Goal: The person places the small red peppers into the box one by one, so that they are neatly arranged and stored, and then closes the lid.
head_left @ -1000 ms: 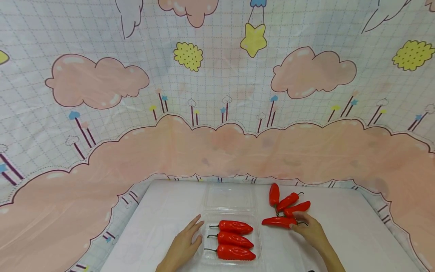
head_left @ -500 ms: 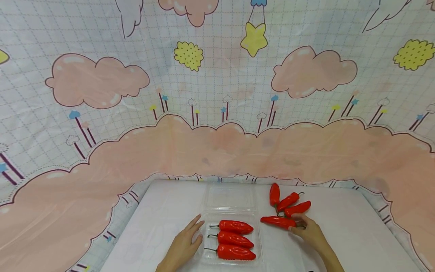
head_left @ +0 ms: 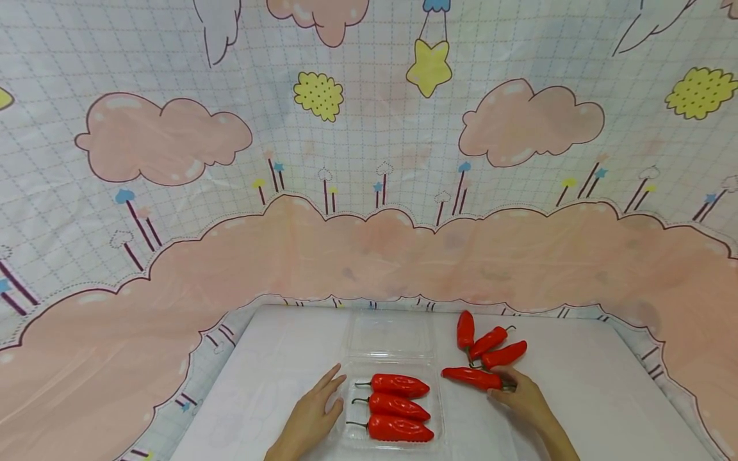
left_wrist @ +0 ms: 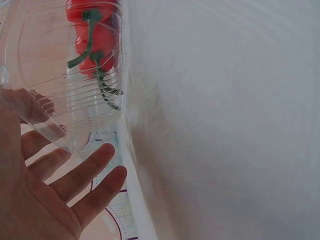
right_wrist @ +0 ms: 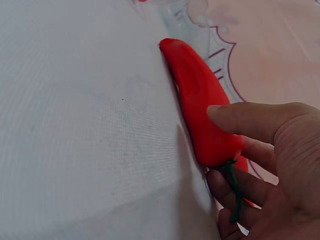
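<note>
My right hand pinches a red chili pepper near its stem end, thumb on one side and fingers on the other. In the right wrist view that pepper lies along the white surface, its green stem hanging over my fingers. My left hand rests with extended fingers at the left side of a clear plastic box. Inside the box lie three red peppers in a row, stems to the left. In the left wrist view my left hand is beside the ribbed box wall.
Three more peppers lie in a cluster just beyond my right hand. The box's clear lid is folded back behind it on the white table. A cartoon-printed cloth hangs around the table's far edge.
My right hand has closed further on the pepper, whose tip has shifted slightly left. The left hand and the peppers in the box stay put.
</note>
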`<act>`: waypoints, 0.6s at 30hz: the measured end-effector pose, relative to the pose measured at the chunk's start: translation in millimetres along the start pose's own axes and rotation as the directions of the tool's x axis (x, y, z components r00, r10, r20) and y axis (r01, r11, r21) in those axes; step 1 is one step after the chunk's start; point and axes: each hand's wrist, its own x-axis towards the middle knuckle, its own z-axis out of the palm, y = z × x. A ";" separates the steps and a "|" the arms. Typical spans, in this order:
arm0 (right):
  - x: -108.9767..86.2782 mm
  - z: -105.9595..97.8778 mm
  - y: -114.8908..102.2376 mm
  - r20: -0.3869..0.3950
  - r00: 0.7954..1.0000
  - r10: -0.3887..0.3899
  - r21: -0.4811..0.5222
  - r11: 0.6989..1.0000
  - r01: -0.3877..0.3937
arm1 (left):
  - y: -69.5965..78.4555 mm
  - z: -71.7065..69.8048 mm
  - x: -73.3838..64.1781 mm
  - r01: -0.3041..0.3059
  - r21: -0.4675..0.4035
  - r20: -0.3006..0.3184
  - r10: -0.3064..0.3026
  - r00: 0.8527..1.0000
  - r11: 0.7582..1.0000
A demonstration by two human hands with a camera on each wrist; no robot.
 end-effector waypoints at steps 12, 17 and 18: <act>0.6 1.9 1.6 -0.004 1.000 0.003 0.001 1.000 -0.003 | 2.0 -2.2 0.4 0.015 -0.002 0.014 -0.015 1.000 1.000; -1.8 2.6 0.1 -0.006 1.000 0.007 0.004 1.000 -0.007 | 2.0 -2.8 0.3 0.018 -0.002 0.025 -0.018 1.000 1.000; -2.6 2.7 -0.1 -0.008 1.000 0.004 0.004 1.000 -0.004 | 1.9 -2.7 0.3 0.019 0.000 0.027 -0.019 0.999 1.000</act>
